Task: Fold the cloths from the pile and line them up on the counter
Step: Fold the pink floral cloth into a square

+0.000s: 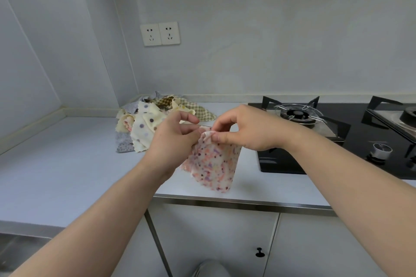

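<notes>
- The left hand [177, 135] and right hand [243, 130] are almost touching, and thumb and fingertips [216, 136] of each pinch the top edge of a pink speckled cloth [213, 164].
- The cloth hangs bunched below them, over the counter [67, 164] near its front edge.
- Likely risk: with the pinches so close together the corners hang free, so a fold could go crooked or an edge could slip.
- The pile [146, 123] lies behind on the left. The gas hob [337, 153] is just to the right, where a swinging hem might brush it.
</notes>
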`<state>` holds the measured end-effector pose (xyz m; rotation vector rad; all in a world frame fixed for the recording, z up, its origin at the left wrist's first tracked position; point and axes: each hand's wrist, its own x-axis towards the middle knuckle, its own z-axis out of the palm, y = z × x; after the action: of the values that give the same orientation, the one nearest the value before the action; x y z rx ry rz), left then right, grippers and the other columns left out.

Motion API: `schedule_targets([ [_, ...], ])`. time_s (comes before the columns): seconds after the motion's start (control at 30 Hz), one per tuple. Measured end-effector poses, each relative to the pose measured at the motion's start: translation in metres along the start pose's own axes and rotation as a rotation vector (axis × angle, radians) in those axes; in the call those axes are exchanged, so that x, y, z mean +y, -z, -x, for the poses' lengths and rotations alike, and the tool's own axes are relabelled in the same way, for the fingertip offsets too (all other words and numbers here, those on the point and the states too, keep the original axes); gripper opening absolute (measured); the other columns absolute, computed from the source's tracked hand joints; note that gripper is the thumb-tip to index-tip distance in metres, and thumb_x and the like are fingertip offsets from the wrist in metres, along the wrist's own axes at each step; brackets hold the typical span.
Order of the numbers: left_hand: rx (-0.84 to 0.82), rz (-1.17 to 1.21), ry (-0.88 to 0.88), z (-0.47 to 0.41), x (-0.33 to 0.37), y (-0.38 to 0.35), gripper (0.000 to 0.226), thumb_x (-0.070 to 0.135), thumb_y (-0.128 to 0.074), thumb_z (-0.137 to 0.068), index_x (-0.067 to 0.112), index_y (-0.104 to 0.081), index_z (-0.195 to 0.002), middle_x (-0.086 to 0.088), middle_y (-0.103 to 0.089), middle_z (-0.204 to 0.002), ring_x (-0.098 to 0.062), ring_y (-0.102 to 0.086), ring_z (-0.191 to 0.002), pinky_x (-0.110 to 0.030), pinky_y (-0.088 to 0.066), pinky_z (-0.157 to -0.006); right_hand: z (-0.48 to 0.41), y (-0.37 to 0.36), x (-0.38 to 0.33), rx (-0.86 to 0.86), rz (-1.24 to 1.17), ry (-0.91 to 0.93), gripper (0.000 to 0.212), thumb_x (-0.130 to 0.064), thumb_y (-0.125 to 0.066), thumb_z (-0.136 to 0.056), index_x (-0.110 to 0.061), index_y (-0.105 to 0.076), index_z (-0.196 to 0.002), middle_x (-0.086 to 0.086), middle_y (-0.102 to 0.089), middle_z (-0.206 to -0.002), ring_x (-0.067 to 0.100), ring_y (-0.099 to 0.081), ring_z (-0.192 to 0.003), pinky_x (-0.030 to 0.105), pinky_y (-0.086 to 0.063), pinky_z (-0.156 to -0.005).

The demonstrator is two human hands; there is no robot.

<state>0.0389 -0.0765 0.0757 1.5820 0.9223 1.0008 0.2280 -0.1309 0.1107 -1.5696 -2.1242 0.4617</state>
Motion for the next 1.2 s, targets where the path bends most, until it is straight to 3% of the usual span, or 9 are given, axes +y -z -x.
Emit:
schedule_targets([
  [0.17, -0.022, 0.200, 0.042, 0.002, 0.001, -0.003, 0.014, 0.002, -0.064, -0.093, 0.009, -0.055, -0.101, -0.014, -0.070, -0.087, -0.013, -0.059, -0.061, -0.020, -0.043, -0.049, -0.005, -0.004, 0.004, 0.101, 0.030, -0.035, 0.017, -0.045, -0.063, -0.093, -0.031, -0.073, -0.092, -0.015, -0.071, -0.088, 0.004, -0.065, -0.086, 0.029, -0.054, -0.080],
  [0.27, 0.001, 0.225, 0.020, 0.002, -0.001, -0.005, 0.008, 0.008, -0.063, -0.095, 0.010, -0.058, -0.100, -0.012, -0.063, -0.078, -0.018, -0.052, -0.064, -0.025, -0.042, -0.055, -0.005, -0.006, 0.003, 0.154, 0.059, -0.035, 0.019, -0.047, -0.064, -0.092, -0.030, -0.072, -0.089, -0.013, -0.070, -0.084, 0.006, -0.064, -0.080, 0.025, -0.051, -0.070],
  [0.33, -0.013, 0.231, -0.011, 0.006, 0.000, -0.008, 0.018, 0.020, -0.067, -0.093, 0.009, -0.058, -0.103, -0.006, -0.062, -0.072, -0.018, -0.051, -0.064, -0.029, -0.042, -0.061, -0.005, -0.006, 0.001, 0.175, 0.100, -0.035, 0.021, -0.048, -0.063, -0.092, -0.029, -0.070, -0.086, -0.011, -0.068, -0.079, 0.008, -0.063, -0.074, 0.023, -0.048, -0.063],
  [0.47, 0.012, 0.169, -0.075, 0.012, 0.005, -0.012, 0.032, 0.018, -0.075, -0.087, 0.012, -0.055, -0.111, -0.005, -0.077, -0.084, -0.011, -0.070, -0.071, -0.020, -0.050, -0.058, -0.005, -0.007, -0.002, 0.205, 0.120, -0.059, 0.017, -0.047, -0.063, -0.093, -0.033, -0.068, -0.086, -0.013, -0.067, -0.078, 0.003, -0.061, -0.070, 0.018, -0.042, -0.058],
  [0.67, 0.095, 0.127, -0.138, 0.008, 0.000, -0.010, 0.020, 0.010, -0.070, -0.091, 0.014, -0.058, -0.106, -0.003, -0.077, -0.084, -0.015, -0.070, -0.076, -0.027, -0.055, -0.067, -0.003, -0.002, -0.004, 0.100, 0.233, -0.134, 0.037, -0.062, -0.054, -0.092, -0.029, -0.070, -0.090, -0.011, -0.067, -0.082, 0.006, -0.062, -0.076, 0.026, -0.048, -0.062],
  [0.8, 0.117, 0.246, -0.088, -0.001, -0.011, -0.006, 0.021, 0.003, -0.069, -0.090, 0.015, -0.060, -0.104, 0.000, -0.072, -0.073, -0.016, -0.060, -0.072, -0.025, -0.050, -0.071, 0.003, 0.007, -0.011, 0.001, 0.437, -0.137, 0.049, -0.061, -0.048, -0.095, -0.018, -0.063, -0.077, -0.002, -0.056, -0.063, 0.018, -0.052, -0.064, 0.030, -0.033, -0.053],
  [0.87, 0.154, 0.326, -0.040, -0.005, -0.019, -0.008, 0.020, 0.001, -0.068, -0.090, 0.016, -0.060, -0.099, 0.000, -0.070, -0.072, -0.016, -0.059, -0.073, -0.029, -0.046, -0.076, 0.006, 0.010, -0.019, 0.023, 0.557, -0.057, 0.042, -0.058, -0.047, -0.096, -0.021, -0.064, -0.086, -0.005, -0.059, -0.070, 0.018, -0.055, -0.074, 0.028, -0.031, -0.057],
  [1.0, 0.206, 0.526, 0.035, -0.014, -0.027, -0.012, 0.018, -0.002, -0.064, -0.092, 0.013, -0.058, -0.099, -0.003, -0.064, -0.077, -0.014, -0.059, -0.072, -0.024, -0.051, -0.077, 0.003, 0.014, -0.031, 0.127, 0.867, 0.087, 0.038, -0.054, -0.039, -0.097, -0.025, -0.061, -0.084, -0.011, -0.054, -0.071, 0.016, -0.053, -0.089, 0.037, -0.036, -0.087],
  [1.2, 0.276, 0.555, 0.096, -0.023, -0.038, -0.013, 0.017, 0.000, -0.065, -0.090, 0.013, -0.058, -0.098, -0.007, -0.061, -0.088, -0.020, -0.057, -0.081, -0.030, -0.051, -0.082, 0.000, 0.013, -0.032, 0.268, 1.021, 0.097, 0.043, -0.053, -0.037, -0.096, -0.027, -0.069, -0.082, -0.010, -0.057, -0.069, 0.015, -0.049, -0.095, 0.041, -0.027, -0.090],
])
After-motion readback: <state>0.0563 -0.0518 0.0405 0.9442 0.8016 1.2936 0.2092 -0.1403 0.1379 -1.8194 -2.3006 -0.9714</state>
